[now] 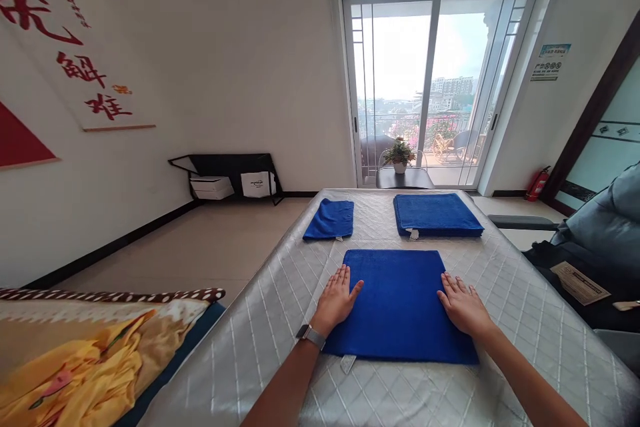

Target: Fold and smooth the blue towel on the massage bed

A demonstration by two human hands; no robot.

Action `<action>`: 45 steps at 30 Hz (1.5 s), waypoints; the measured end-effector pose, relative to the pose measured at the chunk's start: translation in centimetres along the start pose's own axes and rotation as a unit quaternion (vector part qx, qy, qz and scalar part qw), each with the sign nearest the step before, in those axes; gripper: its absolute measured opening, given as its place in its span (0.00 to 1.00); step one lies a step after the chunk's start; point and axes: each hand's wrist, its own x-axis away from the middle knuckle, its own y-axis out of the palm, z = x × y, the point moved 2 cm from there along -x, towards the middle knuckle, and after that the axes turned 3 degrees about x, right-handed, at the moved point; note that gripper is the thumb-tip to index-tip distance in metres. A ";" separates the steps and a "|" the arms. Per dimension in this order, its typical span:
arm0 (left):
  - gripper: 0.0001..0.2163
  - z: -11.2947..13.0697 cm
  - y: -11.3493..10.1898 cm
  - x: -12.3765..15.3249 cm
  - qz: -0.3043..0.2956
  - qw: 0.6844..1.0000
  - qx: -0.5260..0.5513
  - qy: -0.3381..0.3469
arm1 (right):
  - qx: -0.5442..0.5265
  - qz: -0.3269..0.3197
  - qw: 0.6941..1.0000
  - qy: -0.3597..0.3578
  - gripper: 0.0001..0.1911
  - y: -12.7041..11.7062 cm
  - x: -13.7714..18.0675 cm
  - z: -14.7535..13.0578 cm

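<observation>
A blue towel (395, 307) lies flat on the silver quilted table cover (260, 333), a white tag poking out at its near edge. Flat on the towel's left edge rests my left hand (336, 300), fingers stretched out and a watch on the wrist. My right hand (463, 303) lies on the opposite edge, its fingers extended too. Beyond them, toward the far right, sits a neat stack of folded blue towels (437, 213). A smaller, slightly rumpled blue cloth (330, 219) is at the far left.
Left of the table, a surface holds yellow fabric (85, 373). A dark chair (600, 233) with a brown card (580, 282) stands at right. Past the far edge are a potted plant (399, 155), sliding glass doors (433, 87) and a fire extinguisher (537, 183).
</observation>
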 end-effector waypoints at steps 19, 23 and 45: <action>0.35 -0.5 0.3 0.1 0.010 1.000 -0.009 0.020 | -0.052 0.047 0.997 0.032 0.36 -0.2 -8.1 -1.4; 0.36 -0.5 0.2 0.1 -0.007 1.000 -0.012 0.012 | -0.062 0.044 0.997 0.033 0.36 -0.2 -8.1 -1.3; 0.28 19.9 0.3 -5.8 0.007 0.966 0.073 0.247 | -0.071 0.058 0.996 0.020 0.35 -0.2 -7.8 -1.1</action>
